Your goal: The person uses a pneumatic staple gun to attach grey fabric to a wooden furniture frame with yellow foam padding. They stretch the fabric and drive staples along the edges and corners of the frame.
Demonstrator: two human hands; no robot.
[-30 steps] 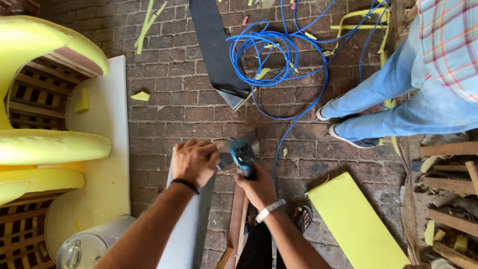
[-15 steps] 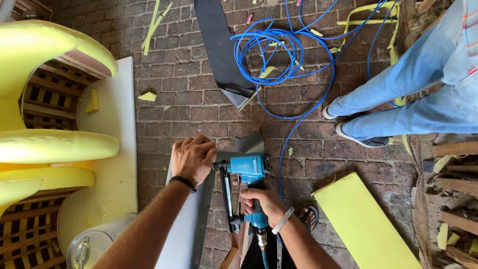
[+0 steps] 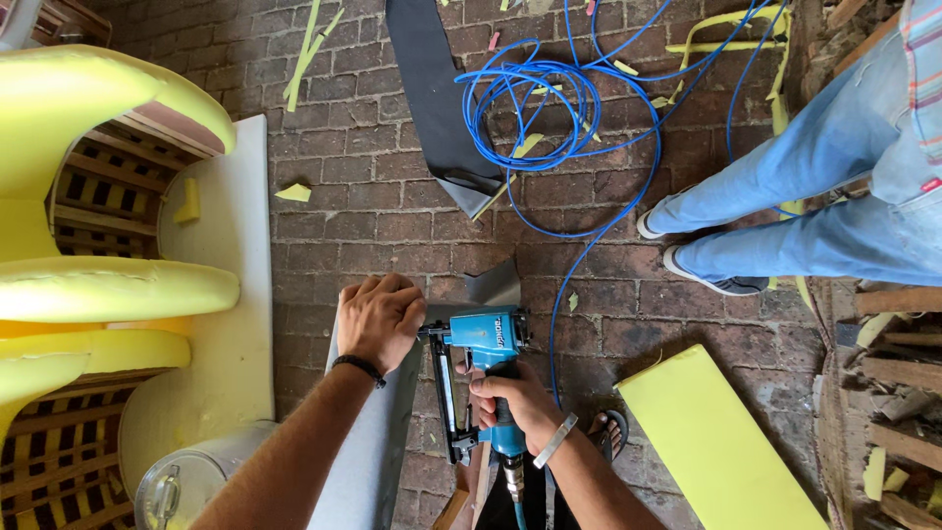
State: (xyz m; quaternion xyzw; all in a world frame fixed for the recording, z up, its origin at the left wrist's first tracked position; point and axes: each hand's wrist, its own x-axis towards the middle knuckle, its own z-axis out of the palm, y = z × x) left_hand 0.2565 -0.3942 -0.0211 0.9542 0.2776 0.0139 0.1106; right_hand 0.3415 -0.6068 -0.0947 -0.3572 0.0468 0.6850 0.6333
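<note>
**Down on the bricks: a stapler held to a grey strip**

Right now the right hand [image 3: 515, 400] has its fingers clenched around the grip of a blue pneumatic staple gun [image 3: 483, 368], whose nose points left toward the edge of a long grey strip of material [image 3: 368, 461]. The gun's black magazine runs back toward the person, parallel to the forearm. A light band sits on the right wrist, and an air fitting hangs from the base of the grip.

The left hand [image 3: 380, 316] lies knuckles-up on the far end of the grey strip, fingers curled and pressing down on it, just beside the gun's nose. A dark bracelet circles that wrist. A small grey flap [image 3: 494, 286] of the same material stands up just beyond the gun.

All of this is low over a brick floor [image 3: 373, 211]. A coil of blue air hose [image 3: 535, 103] lies farther off, one loop trailing back toward the gun. Beside the coil rests a dark strip of sheet material [image 3: 437, 93]. At the right stands another person in blue jeans [image 3: 814, 186] and pale shoes, well apart from the hands. A yellow foam slab [image 3: 721, 447] lies near the right elbow. On the left are yellow foam cushions [image 3: 103, 290] over a wooden frame, a white board [image 3: 231, 324], and a metal can [image 3: 186, 481] near the bottom edge.
</note>
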